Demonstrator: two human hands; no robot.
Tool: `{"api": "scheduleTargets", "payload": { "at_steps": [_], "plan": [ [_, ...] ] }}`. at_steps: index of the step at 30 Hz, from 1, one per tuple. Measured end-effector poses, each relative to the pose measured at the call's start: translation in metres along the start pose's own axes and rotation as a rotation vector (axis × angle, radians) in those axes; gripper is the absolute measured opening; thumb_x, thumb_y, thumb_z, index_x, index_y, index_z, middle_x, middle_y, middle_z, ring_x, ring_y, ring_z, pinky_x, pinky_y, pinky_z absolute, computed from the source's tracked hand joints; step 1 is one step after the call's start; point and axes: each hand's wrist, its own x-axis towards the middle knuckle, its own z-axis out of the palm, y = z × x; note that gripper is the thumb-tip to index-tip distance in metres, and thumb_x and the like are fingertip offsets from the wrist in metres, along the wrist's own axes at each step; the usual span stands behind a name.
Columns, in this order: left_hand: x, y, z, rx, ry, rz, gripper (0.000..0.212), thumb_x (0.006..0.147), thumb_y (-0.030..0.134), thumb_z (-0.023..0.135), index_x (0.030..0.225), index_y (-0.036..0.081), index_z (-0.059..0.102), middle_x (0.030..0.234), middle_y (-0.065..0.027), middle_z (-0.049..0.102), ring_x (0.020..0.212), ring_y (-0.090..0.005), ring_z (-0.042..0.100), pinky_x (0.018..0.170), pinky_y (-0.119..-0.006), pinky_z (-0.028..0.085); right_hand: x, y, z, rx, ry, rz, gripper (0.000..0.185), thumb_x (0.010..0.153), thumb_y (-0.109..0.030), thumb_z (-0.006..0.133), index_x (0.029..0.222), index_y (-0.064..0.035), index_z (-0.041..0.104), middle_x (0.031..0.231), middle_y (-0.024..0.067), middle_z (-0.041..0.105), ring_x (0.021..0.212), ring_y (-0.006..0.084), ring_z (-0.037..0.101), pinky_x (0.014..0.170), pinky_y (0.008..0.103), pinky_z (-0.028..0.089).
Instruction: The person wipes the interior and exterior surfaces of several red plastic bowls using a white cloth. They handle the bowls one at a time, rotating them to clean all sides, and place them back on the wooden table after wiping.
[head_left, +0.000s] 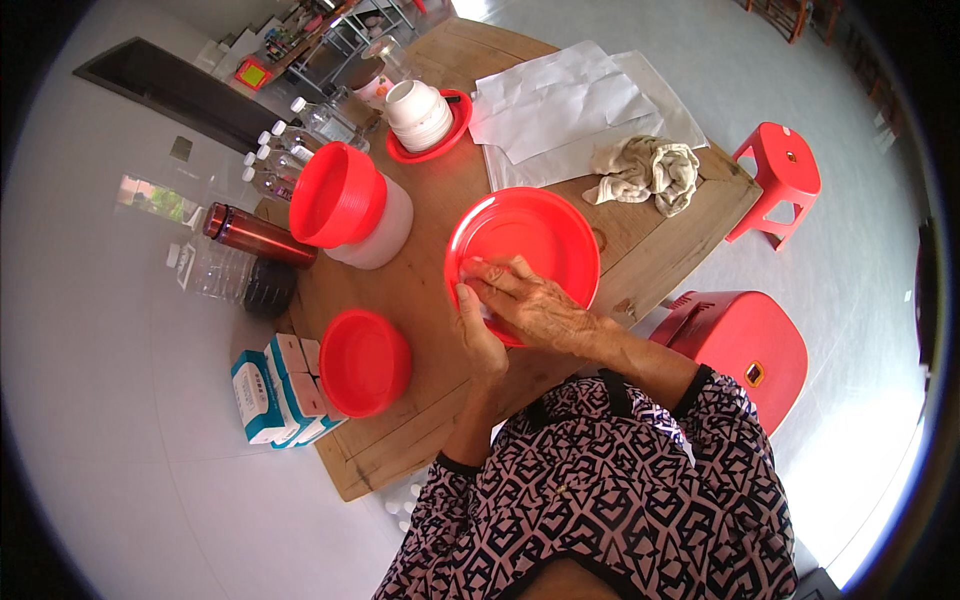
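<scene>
A round red plastic plate (536, 232) is tilted up over the wooden table's near edge. My left hand (480, 330) grips its lower left rim, thumb uppermost. Across the plate's lower left inside, my right hand (525, 300) presses a small pale cloth or tissue, mostly hidden under the fingers. To the left, a red plastic bowl (365, 363) stands near the table's left end. Beyond it, a stack of red bowls or plates (337, 195) leans on a whitish round container (375, 232). A crumpled beige cloth (649, 172) lies to the right of the plate.
White bowls (417, 116) are stacked on a red plate (456, 135) at the back, beside white sheets (555, 97). Clear bottles (330, 124), a red flask (259, 235) and tissue packs (289, 390) line the left side. Red stools (739, 349) stand right of the wooden table (442, 195).
</scene>
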Motion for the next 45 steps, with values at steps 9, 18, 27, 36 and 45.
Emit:
{"api": "scheduleTargets", "payload": {
  "at_steps": [9,18,27,36,45],
  "plan": [
    [0.015,-0.018,-0.003,0.187,0.003,0.123,0.051,0.102,0.03,0.035,0.141,-0.003,0.032,0.141,-0.0161,0.039,0.128,-0.0231,0.04,0.107,-0.034,0.031,0.005,0.039,0.004,-0.472,0.161,0.321,0.045,0.081,-0.021,0.061,0.121,-0.0006,0.055,0.121,0.0157,0.05,0.103,0.0324,0.05,0.086,0.041,0.047],
    [0.023,-0.037,-0.016,0.158,0.01,0.051,0.051,0.102,0.031,0.034,0.139,-0.004,0.033,0.136,-0.0154,0.044,0.122,-0.0227,0.046,0.103,-0.034,0.037,-0.01,0.015,0.027,-0.034,0.078,0.271,0.033,0.081,-0.011,0.058,0.114,-0.0045,0.059,0.123,0.0146,0.048,0.101,0.0369,0.048,0.086,0.0469,0.048],
    [0.025,-0.002,0.003,0.242,0.035,0.263,0.051,0.102,0.031,0.033,0.141,-0.003,0.031,0.136,-0.0164,0.043,0.121,-0.0248,0.047,0.101,-0.036,0.04,-0.016,0.029,-0.021,0.395,-0.281,0.199,0.026,0.082,-0.016,0.06,0.105,-0.0034,0.063,0.11,0.0153,0.053,0.109,0.0366,0.051,0.088,0.0449,0.047],
    [0.029,-0.003,0.011,0.429,-0.019,0.412,0.048,0.1,0.023,0.034,0.14,-0.004,0.033,0.138,-0.0179,0.041,0.124,-0.0258,0.045,0.104,-0.037,0.036,-0.025,0.061,-0.005,-0.374,-0.084,0.296,0.025,0.082,-0.021,0.059,0.103,-0.009,0.064,0.113,0.013,0.052,0.103,0.0286,0.051,0.083,0.0421,0.048],
    [0.031,0.017,0.011,0.323,0.015,0.278,0.05,0.1,0.027,0.034,0.139,-0.005,0.034,0.137,-0.0193,0.044,0.123,-0.0275,0.047,0.102,-0.037,0.038,-0.022,0.005,-0.001,0.131,-0.034,0.128,0.05,0.073,-0.017,0.067,0.121,-0.0097,0.056,0.114,0.0174,0.051,0.102,0.0324,0.052,0.085,0.045,0.044]
  ]
}}
